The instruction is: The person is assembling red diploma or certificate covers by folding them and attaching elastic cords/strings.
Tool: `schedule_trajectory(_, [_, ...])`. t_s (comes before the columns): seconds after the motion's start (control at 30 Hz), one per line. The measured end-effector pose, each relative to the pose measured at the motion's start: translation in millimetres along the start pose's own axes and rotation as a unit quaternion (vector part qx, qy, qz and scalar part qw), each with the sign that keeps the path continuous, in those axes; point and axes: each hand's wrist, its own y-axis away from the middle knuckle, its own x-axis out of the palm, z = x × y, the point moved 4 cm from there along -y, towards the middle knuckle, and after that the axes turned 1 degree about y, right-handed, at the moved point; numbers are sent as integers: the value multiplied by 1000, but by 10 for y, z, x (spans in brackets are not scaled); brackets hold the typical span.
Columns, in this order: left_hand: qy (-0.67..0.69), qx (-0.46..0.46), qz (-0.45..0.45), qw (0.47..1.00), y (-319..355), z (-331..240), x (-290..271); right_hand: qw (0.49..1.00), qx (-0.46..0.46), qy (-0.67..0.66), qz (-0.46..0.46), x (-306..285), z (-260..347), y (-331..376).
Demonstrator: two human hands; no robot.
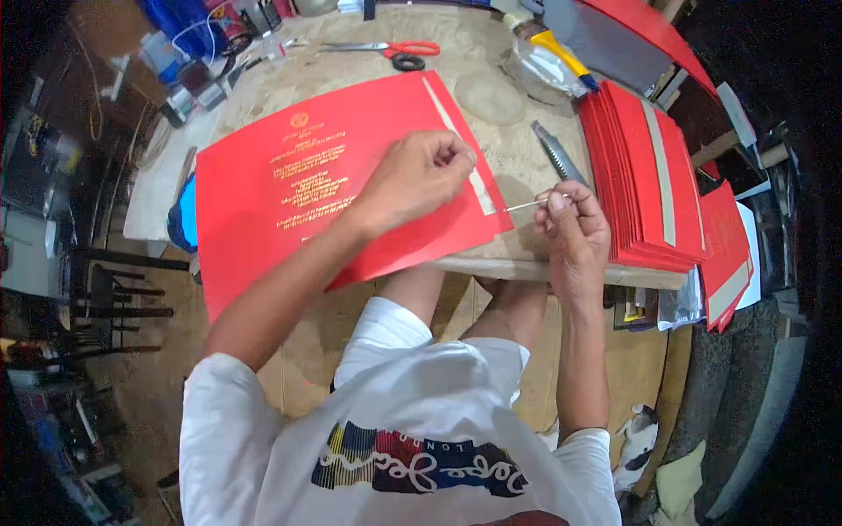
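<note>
A large red printed card sheet (263, 215) with gold lettering lies on the table, overhanging its near edge. A pale strip (444, 107) runs along its right side. Over that side hovers or rests my left hand (421, 180), fingers curled together; whether anything is between them is hidden. Just right of the sheet's near right corner, my right hand (576, 230) pinches a thin, pale stick-like piece (526, 205). Its tip points at the lower end of the strip, touching or very close to it. I cannot tell what the thin piece is.
Right of my hands stands a stack of red folders (627, 175), beside a cutter knife (559, 151). Red-handled scissors (386, 47), a black tape roll (408, 63) and a yellow glue bottle (561, 54) lie farther back. More red sheets (726, 250) hang at the right edge.
</note>
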Motion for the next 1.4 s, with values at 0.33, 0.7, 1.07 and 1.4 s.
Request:
schedule_trajectory(0.33, [-233, 162, -23, 959, -1309, 65, -102, 998, -22, -22, -56, -284, 99, -122])
schedule_trajectory(0.7, [-141, 78, 24, 987, -1714, 282, -121, 995, -46, -19, -84, -499, -63, -459])
schedule_trajectory(1.07, [-162, 108, 17, 981, -1860, 361, -211, 992, -79, -38, -87, -544, -178, -643])
schedule_trajectory(1.4, [-161, 138, 18, 977, -1905, 323, -216, 989, -81, -47, -110, -534, -196, -657])
